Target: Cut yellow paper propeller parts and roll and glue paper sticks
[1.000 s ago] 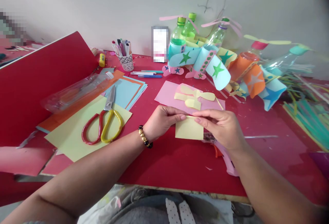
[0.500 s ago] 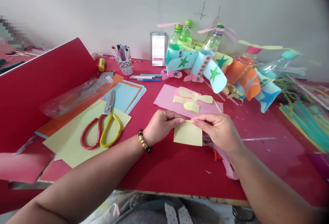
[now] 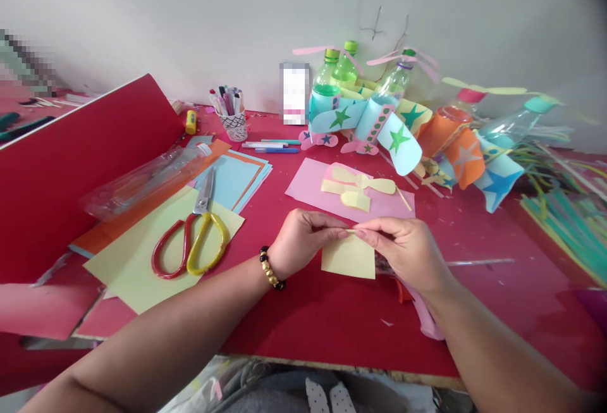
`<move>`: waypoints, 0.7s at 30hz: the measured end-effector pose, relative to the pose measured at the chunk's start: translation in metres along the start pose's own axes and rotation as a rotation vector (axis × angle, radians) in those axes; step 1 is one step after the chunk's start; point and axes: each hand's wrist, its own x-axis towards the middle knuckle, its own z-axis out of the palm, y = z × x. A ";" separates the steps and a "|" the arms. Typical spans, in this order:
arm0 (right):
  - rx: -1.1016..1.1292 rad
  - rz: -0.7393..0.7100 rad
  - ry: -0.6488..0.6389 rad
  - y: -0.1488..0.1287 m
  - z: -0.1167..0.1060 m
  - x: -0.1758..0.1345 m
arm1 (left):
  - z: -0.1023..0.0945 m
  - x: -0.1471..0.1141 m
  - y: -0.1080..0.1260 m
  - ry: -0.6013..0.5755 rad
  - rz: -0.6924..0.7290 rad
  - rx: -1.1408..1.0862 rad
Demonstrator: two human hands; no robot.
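Both my hands pinch the top edge of a small pale yellow piece of paper (image 3: pixel 348 257), which hangs toward me over the red tabletop. My left hand (image 3: pixel 306 241) grips near its top middle, and my right hand (image 3: pixel 408 247) holds close by on the right. The thumbs almost meet along the edge, which looks narrowly folded or rolled. Just beyond lie yellow paper cutouts (image 3: pixel 382 185), one shaped like a propeller, on a pink sheet (image 3: pixel 303 180). A pink item (image 3: pixel 429 321) with orange beside it is partly hidden under my right forearm.
Scissors (image 3: pixel 202 207) with red and yellow handles lie on a yellow sheet (image 3: pixel 137 271) at left, near a flattened clear bottle (image 3: pixel 137 182). Behind are a pen cup (image 3: pixel 234 125) and a phone (image 3: pixel 294 93). Decorated bottle airplanes (image 3: pixel 374 119) and straws (image 3: pixel 564 229) stand at right.
My left hand has slid slightly right along the paper's top edge, bringing the thumbs closer together. The whole view has shifted a little; both hands keep hold.
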 end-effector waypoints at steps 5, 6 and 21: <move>0.063 0.067 -0.033 0.000 -0.001 0.000 | -0.001 0.001 0.000 -0.013 -0.031 -0.069; 0.076 0.073 -0.038 0.000 -0.001 0.000 | -0.001 0.001 0.001 -0.016 -0.037 -0.081; 0.116 0.111 -0.071 0.000 0.000 0.001 | -0.001 0.002 -0.003 -0.030 -0.061 -0.045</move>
